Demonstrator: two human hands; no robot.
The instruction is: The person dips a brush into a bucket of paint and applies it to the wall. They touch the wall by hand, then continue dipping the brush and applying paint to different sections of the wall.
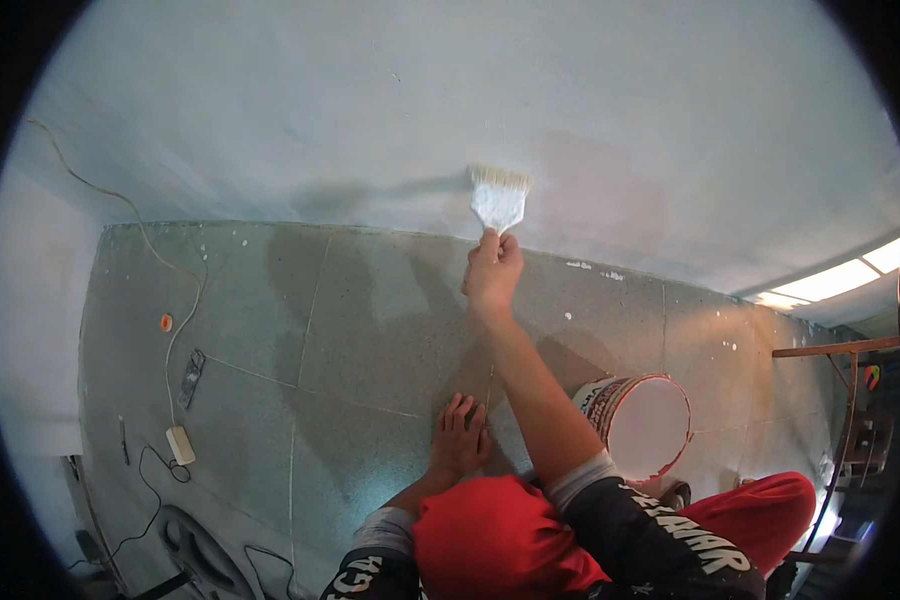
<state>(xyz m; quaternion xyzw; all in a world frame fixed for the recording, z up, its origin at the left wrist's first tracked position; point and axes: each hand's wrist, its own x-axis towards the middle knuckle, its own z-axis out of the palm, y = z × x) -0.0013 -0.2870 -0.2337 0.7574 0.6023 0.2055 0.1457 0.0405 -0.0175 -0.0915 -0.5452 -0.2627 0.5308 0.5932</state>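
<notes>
The right hand's grip [493, 266] is closed around a brush [499, 204], bristles [500, 179] at the wall [370, 110] just beyond it; the left hand [461, 437] (spread on the floor [370, 300]) is nearer the body. Wall-brushing seems in hand; the next stroke likely calls for even pressure.

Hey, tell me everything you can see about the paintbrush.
The paintbrush is broad and flat, with a row of pale, off-white bristles along its wide end. Its white body tapers towards the handle, which is mostly hidden in the right hand. Whether that white is paint or its own colour, I can't tell. It points bristles-up in the picture, in front of the lower wall; the tips seem to meet the surface.
</notes>
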